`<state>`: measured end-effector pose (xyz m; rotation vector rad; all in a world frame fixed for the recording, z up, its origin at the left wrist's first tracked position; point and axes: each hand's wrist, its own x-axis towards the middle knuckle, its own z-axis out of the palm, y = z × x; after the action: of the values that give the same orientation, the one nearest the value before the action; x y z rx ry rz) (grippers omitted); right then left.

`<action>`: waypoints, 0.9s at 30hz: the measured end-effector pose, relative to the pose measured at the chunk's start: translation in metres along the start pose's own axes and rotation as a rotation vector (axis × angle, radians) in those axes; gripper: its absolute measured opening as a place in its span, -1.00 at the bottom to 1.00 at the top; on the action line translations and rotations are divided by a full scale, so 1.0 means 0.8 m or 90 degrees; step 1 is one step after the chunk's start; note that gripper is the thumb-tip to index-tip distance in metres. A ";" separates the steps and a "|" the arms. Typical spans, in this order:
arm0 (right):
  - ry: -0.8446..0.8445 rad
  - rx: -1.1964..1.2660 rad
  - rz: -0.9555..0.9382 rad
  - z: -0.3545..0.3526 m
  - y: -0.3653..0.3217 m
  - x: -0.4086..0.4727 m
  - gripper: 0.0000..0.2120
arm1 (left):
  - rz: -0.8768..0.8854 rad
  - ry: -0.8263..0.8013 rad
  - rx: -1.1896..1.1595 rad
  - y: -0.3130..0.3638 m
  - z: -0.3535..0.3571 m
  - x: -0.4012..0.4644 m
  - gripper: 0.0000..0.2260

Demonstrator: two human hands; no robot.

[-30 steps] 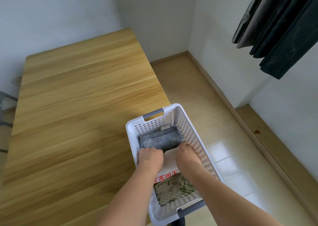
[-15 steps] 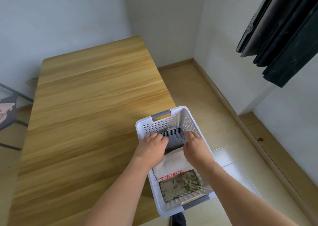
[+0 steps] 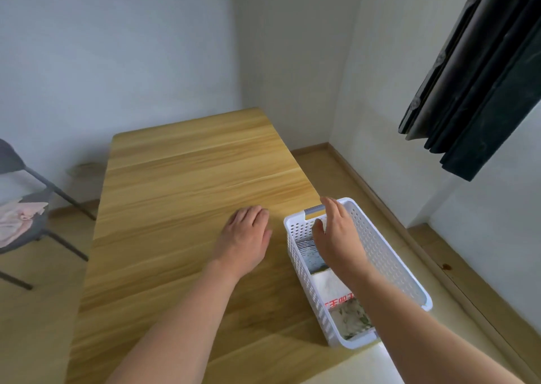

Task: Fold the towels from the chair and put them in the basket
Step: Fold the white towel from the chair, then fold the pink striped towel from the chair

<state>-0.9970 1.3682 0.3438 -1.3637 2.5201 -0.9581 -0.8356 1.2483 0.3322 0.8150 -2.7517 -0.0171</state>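
Observation:
A white perforated basket (image 3: 389,255) stands at the table's right edge. Inside it lie three folded towels in a row: a grey striped towel (image 3: 311,256) at the far end, a white towel with red print (image 3: 332,290) in the middle, a green leaf-patterned towel (image 3: 351,319) nearest me. My right hand (image 3: 336,234) hovers above the basket's far end, fingers apart, holding nothing. My left hand (image 3: 246,237) is over the wooden table (image 3: 190,184) left of the basket, palm down and empty. A pink towel (image 3: 17,220) lies crumpled on the grey chair (image 3: 35,196) at far left.
White walls meet in a corner behind the table. A dark curtain (image 3: 474,85) hangs at upper right. Wooden floor and baseboard run along the right of the basket.
Both hands have come up out of the basket, leaving the grey striped towel inside. My left hand has moved left over the table. The view has swung left, showing the chair.

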 end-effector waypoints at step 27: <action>0.093 -0.005 0.041 0.192 -0.513 -0.126 -0.51 | 0.035 0.075 -0.049 -0.468 -0.223 -0.211 -0.64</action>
<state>-0.5865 1.2131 0.4423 -1.2480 2.6588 -1.0731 -0.4539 1.0355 0.4288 0.6968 -2.6445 -0.0613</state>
